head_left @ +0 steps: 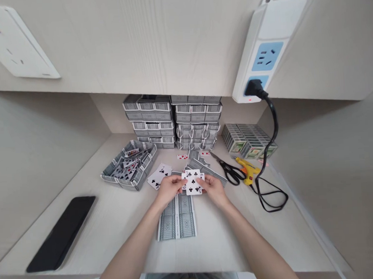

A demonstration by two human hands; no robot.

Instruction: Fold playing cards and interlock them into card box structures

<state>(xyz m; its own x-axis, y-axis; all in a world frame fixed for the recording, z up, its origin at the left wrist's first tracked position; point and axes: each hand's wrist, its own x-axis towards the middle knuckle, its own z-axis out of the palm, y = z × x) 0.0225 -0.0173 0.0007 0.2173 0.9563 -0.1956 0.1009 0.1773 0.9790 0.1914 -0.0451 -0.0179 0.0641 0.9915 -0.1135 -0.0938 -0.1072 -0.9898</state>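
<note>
Playing cards [193, 182] are held up over the middle of the table, a five of clubs on top and a six showing behind it. My left hand [172, 187] pinches their left edge, and my right hand [213, 187] pinches the right edge with its thumb on the face. Beneath and in front of the hands lies a flat panel of patterned card backs [178, 219]. Loose face-up cards [159, 176] are spread left of my left hand. Folded card strips [207, 170] lie just behind my right hand.
A card-made tray [130, 186] with loose cards stands left, near a black phone [62, 233]. Stacked card-built boxes [197, 113] rise at the back. Black scissors [233, 173], a yellow glue gun [249, 171] with its cable and packed card decks [248, 140] are right. A power strip [268, 50] hangs above.
</note>
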